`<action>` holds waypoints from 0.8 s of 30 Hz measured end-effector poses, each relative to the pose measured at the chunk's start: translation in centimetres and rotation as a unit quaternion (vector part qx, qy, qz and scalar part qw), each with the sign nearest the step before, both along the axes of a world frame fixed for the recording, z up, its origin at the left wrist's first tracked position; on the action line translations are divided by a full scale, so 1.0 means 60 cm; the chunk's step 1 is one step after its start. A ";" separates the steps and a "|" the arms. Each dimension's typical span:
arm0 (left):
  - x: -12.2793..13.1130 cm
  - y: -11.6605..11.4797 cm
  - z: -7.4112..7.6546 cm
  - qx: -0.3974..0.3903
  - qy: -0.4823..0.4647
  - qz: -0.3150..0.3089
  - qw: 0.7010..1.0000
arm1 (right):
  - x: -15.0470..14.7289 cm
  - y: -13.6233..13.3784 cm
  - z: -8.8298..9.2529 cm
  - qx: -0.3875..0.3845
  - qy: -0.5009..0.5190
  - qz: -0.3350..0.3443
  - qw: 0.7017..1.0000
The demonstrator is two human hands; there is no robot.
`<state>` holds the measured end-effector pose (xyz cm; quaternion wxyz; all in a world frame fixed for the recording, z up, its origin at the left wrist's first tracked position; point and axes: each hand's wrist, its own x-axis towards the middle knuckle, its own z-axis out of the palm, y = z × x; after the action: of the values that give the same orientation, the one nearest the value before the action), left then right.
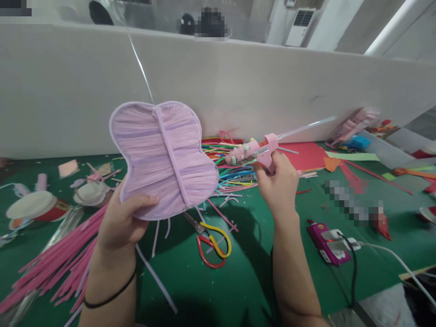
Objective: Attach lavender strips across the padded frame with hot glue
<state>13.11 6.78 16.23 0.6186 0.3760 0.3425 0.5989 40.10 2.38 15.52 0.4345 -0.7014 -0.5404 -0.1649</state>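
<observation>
My left hand (126, 218) grips the lower edge of a lilac, butterfly-shaped craft piece (143, 150), thumb on its face. A pale strip (172, 159) crosses the piece from top to bottom. In my right hand (277, 181) is a pink hot glue gun (252, 152), its nozzle end pointing left toward the piece but apart from it. A clear glue stick (306, 127) sticks out of the gun's back. Scissors (211, 243) with one red and one yellow handle lie on the green table below the piece.
Colourful pipe cleaners (235, 177) lie behind the glue gun, and pink ones (64, 259) spread at left. A purple power strip (329, 243) with plugs and cables sits at right. A white partition (259, 91) closes off the back. Paper cups (37, 206) stand at far left.
</observation>
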 end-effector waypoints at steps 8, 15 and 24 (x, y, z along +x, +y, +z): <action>-0.003 0.000 -0.002 -0.003 0.007 0.003 1.000 | 0.001 -0.002 0.001 -0.001 0.002 0.001 1.000; -0.003 0.001 0.000 -0.004 0.001 -0.003 1.000 | 0.000 0.000 0.001 -0.018 -0.003 0.000 1.000; -0.007 0.002 -0.005 -0.003 -0.011 -0.001 1.000 | 0.000 -0.003 0.002 -0.024 -0.012 -0.007 1.000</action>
<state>12.66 6.90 15.95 0.6240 0.3681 0.3369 0.6013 40.12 2.20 15.64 0.4096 -0.7132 -0.5449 -0.1634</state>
